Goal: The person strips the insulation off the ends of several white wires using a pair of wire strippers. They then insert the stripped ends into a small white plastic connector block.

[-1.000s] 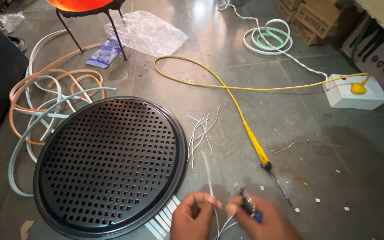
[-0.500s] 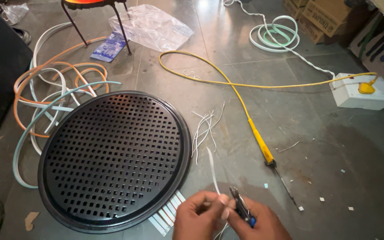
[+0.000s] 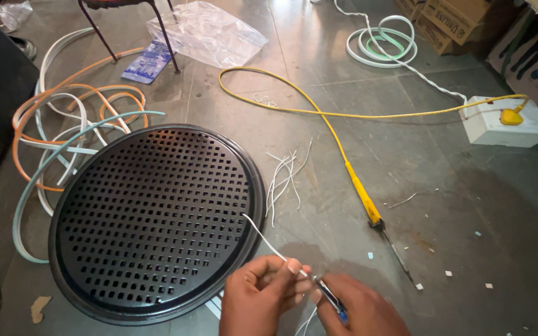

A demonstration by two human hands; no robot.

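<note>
At the left of the frame, looped cords (image 3: 63, 134) crowd the black perforated disc (image 3: 157, 221); bare floor (image 3: 481, 211) lies open at right. At bottom centre, your left hand (image 3: 259, 298) pinches a thin white wire (image 3: 266, 239) that rises over the disc's rim. Your right hand (image 3: 359, 311), touching the left, grips a small dark tool (image 3: 330, 297); its tip is hard to make out, and both wrists are cut off. Just right lies a yellow soldering iron (image 3: 368, 208). A white socket box (image 3: 509, 121) sits at right; brown cartons (image 3: 456, 18) occupy the upper right corner.
</note>
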